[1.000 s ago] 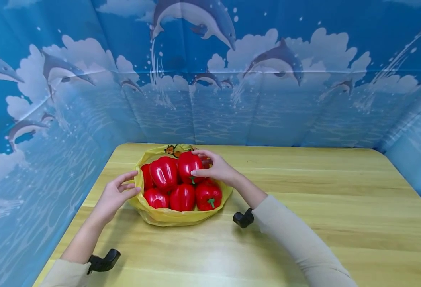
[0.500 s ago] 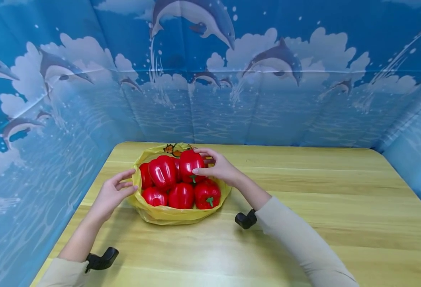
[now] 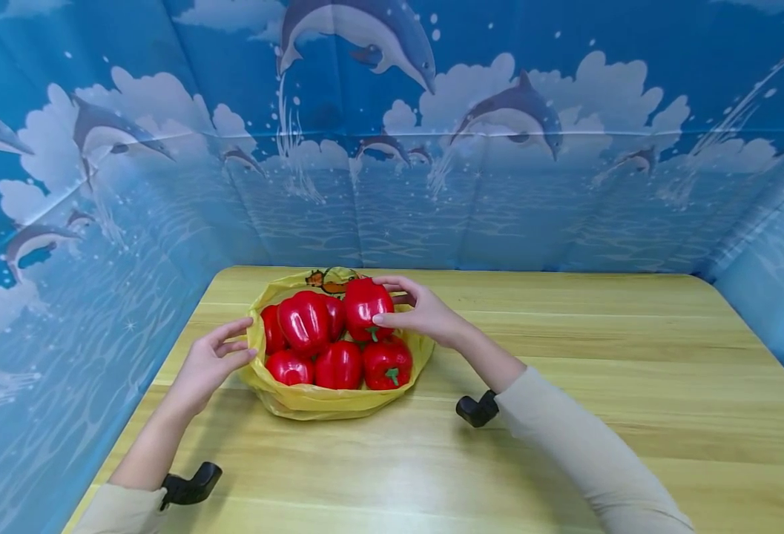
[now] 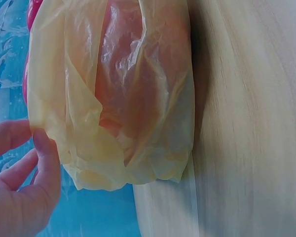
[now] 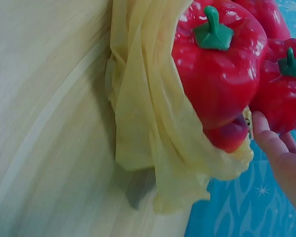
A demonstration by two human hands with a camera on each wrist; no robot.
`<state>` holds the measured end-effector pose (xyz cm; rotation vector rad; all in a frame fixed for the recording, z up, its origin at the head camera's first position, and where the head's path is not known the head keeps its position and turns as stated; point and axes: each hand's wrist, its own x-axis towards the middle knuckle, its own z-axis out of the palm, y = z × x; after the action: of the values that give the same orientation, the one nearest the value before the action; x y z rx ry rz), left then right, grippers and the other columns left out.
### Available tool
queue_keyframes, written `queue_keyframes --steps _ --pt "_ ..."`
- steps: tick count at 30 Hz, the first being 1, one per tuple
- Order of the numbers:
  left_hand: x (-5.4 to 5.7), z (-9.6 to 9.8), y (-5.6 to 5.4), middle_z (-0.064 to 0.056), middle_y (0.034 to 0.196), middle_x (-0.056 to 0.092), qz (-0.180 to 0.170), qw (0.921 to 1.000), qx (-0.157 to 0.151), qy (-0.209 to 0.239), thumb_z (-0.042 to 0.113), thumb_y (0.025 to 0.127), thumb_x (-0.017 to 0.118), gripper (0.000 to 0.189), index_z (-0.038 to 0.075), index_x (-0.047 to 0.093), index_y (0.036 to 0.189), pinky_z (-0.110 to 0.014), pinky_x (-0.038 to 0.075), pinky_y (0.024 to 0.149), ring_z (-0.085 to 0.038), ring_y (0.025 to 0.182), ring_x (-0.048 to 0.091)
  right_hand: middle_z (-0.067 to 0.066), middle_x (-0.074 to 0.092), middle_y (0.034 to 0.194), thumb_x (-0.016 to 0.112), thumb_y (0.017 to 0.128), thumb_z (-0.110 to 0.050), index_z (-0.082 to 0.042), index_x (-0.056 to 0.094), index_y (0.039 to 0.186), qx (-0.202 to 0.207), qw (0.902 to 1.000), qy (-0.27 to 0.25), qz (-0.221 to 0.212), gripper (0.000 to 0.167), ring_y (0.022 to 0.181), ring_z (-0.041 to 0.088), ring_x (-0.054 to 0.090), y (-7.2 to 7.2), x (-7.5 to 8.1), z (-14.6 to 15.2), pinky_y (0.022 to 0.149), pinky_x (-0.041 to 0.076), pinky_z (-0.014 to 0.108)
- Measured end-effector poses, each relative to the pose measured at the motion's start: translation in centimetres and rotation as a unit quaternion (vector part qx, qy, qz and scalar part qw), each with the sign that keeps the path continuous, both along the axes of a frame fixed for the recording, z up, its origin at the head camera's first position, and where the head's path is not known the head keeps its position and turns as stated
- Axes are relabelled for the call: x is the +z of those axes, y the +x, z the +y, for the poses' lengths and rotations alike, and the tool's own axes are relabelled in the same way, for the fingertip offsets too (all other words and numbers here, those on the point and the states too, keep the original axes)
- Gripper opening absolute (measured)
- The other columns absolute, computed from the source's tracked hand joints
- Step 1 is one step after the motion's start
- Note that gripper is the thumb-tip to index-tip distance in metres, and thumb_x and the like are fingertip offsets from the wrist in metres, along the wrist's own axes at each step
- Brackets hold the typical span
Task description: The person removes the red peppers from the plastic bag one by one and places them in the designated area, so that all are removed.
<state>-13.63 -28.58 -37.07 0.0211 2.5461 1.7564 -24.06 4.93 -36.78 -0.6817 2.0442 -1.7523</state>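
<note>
A yellow plastic bag [image 3: 328,404] stands open on the table, full of several glossy red bell peppers with green stems. My left hand [image 3: 206,369] is at the bag's left rim, and in the left wrist view its thumb and finger [image 4: 48,163] pinch the rim's edge. On the far right side of the bag, my right hand [image 3: 425,315] holds one red bell pepper [image 3: 367,305], thumb in front and fingers behind. That bell pepper [image 5: 281,94] also shows in the right wrist view, its stem toward the camera. Another bell pepper [image 3: 387,365] lies just below it in the bag.
The pale wooden table [image 3: 565,356] extends to the right and in front of the bag. A blue dolphin-printed curtain [image 3: 498,185] closes off the back and both sides. Black wrist cameras [image 3: 191,486] sit on both forearms.
My right hand has shifted right with the held bell pepper, uncovering more of the bell pepper behind it. The left hand keeps its place at the bag's rim.
</note>
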Motion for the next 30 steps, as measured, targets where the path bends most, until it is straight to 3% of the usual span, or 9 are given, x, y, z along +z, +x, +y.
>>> queue_keyframes --steps 15,30 --pt "-0.1 -0.3 0.3 -0.022 0.141 0.036 0.009 0.9999 -0.004 -0.006 0.006 0.091 0.058 0.056 -0.005 0.034 0.14 -0.015 0.047 0.079 -0.005 0.099 0.05 0.011 0.04 0.135 0.069 0.082 -0.011 -0.013 0.043 0.137 -0.012 0.9998 -0.013 -0.003 0.061 0.12 0.033 0.041 0.9 0.8 2.5 0.081 0.052 0.041" --pt "-0.3 0.0 0.3 -0.023 0.14 0.036 0.01 0.9999 -0.002 -0.003 0.003 0.091 0.057 0.055 -0.006 0.034 0.14 -0.015 0.048 0.078 -0.001 0.095 0.05 0.01 0.041 0.134 0.071 0.081 -0.013 -0.014 0.043 0.136 -0.035 0.999 -0.006 0.029 0.061 0.121 0.033 0.04 1.6 2.2 5.4 0.081 0.051 0.041"
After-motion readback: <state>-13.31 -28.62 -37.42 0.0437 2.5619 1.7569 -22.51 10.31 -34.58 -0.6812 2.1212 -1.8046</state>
